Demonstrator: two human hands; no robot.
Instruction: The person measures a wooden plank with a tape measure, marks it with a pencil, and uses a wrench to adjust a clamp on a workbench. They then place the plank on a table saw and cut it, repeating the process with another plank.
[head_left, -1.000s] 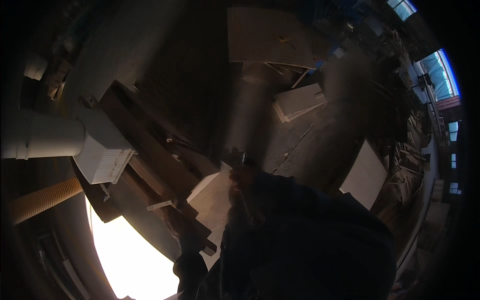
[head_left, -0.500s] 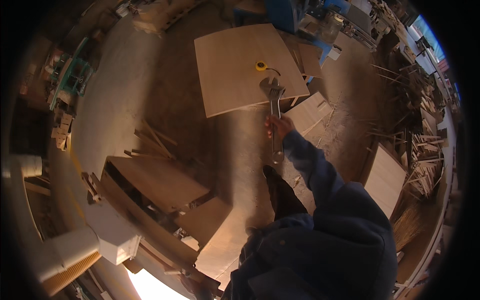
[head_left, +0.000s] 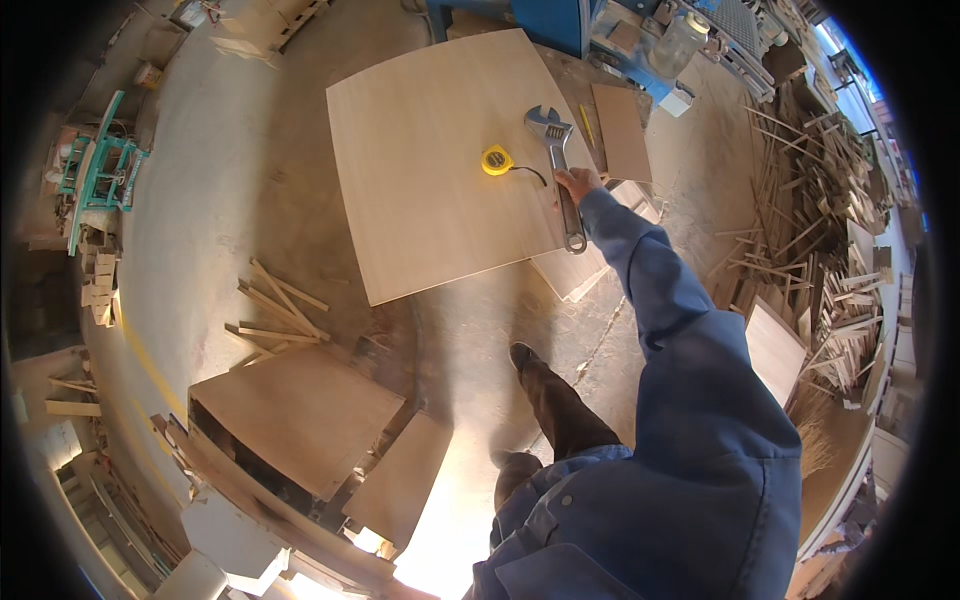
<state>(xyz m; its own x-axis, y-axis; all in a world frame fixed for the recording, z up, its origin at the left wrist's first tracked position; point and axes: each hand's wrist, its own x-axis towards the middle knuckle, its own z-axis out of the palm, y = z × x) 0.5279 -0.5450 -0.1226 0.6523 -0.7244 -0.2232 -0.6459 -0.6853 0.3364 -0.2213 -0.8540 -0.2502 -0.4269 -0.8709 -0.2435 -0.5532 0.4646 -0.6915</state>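
My right hand is closed around the handle of a large metal adjustable wrench. Its open jaw points away from me, and the ring end hangs back toward my body. Hand and wrench are over the right part of a pale wooden panel; whether the wrench touches it I cannot tell. Just left of the wrench, a yellow tape measure lies on the panel, a short dark strip reaching from it toward the handle. No part of my left hand shows.
A brown board and a yellow pencil-like stick lie beyond the panel's right edge. Scrap wood strips are heaped at right. Loose sticks and a low board-topped stack are at left. Blue machinery stands at the far side.
My view has shifted closer to the panel and brightened. My right hand, still gripping the wrench, has gone forward and right, from the panel's near edge to over its right side.
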